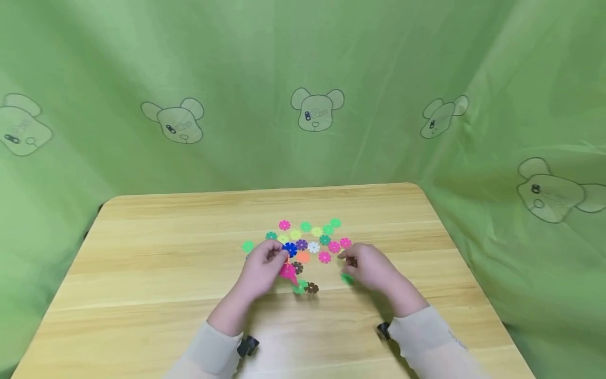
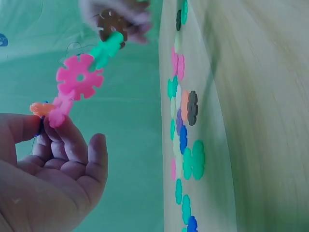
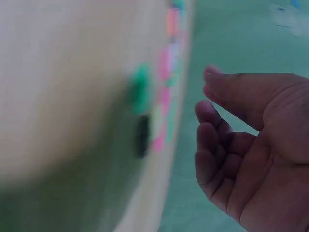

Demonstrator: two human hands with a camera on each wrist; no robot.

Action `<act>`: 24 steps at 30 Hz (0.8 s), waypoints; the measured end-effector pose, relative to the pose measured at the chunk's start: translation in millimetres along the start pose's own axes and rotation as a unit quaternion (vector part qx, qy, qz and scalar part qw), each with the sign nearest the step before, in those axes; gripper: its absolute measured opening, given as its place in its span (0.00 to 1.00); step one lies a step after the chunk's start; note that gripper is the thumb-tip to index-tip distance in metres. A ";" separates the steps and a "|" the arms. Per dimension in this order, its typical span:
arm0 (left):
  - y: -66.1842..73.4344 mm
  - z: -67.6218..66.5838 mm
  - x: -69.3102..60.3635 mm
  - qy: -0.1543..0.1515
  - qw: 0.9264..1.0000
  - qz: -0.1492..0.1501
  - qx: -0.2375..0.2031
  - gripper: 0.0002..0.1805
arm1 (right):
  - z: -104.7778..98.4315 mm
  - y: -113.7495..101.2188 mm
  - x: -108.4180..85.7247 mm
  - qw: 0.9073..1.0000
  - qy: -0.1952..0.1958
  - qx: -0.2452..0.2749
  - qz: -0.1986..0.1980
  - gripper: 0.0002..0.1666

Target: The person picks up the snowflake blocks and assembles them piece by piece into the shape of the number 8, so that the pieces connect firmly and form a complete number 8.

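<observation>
My left hand pinches a chain of joined plastic snowflake discs, raised over the table. In the left wrist view the chain runs from an orange disc and a dark blue piece at the fingertips, through pink discs and a green disc, to a brown disc at its far end. My right hand hovers to the right of the chain, fingers loosely bent, with nothing between thumb and fingertips. Below it lies a green disc.
Loose snowflake discs in several colours lie spread over the middle of the wooden table, including a white disc, a purple disc and a pink disc. A green curtain with bear-head prints surrounds the table's back and sides.
</observation>
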State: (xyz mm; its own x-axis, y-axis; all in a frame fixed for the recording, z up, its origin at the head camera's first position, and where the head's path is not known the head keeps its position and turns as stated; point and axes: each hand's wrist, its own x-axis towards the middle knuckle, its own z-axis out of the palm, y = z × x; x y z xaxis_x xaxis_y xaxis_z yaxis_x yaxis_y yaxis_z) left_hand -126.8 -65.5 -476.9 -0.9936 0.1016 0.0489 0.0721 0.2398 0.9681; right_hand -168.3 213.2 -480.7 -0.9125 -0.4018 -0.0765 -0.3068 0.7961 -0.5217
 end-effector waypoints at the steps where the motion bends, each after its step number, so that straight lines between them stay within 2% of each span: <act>1: -1.1 -0.3 0.2 0.000 1.000 -0.002 -0.008 0.04 | 1.7 4.4 -1.7 0.999 -0.020 -0.024 0.009 0.16; 3: -1.7 0.4 0.1 -0.002 1.000 0.000 -0.020 0.05 | 5.8 11.0 -3.8 0.997 -0.044 -0.058 0.019 0.19; 6: -2.6 0.6 0.5 -0.006 1.000 0.004 -0.025 0.05 | 12.2 15.1 -4.0 0.995 -0.052 -0.084 0.028 0.19; 15: -3.7 1.8 -0.3 0.003 0.999 -0.009 -0.044 0.05 | 13.9 19.7 -7.4 0.996 -0.045 -0.066 0.035 0.10; 19: -2.9 2.7 -0.6 0.001 0.999 -0.007 -0.043 0.06 | 15.6 17.6 -5.2 0.999 -0.029 -0.022 0.021 0.12; 22: -1.8 3.9 0.1 -0.001 0.999 -0.008 -0.040 0.06 | 15.5 8.3 -3.3 0.999 0.000 0.047 0.001 0.10; 24: -1.3 4.9 0.7 -0.001 0.999 -0.007 -0.042 0.06 | 14.4 -0.9 -2.5 0.995 0.027 0.097 -0.021 0.07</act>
State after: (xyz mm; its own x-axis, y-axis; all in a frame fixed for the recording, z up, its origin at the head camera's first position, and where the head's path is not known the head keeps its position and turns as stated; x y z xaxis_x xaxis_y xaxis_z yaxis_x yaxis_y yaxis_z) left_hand -127.1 -61.0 -479.3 -0.9943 0.1008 0.0339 0.0498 0.1603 0.9858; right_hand -161.9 207.0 -492.2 -0.9147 -0.4041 -0.0074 -0.2926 0.6747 -0.6776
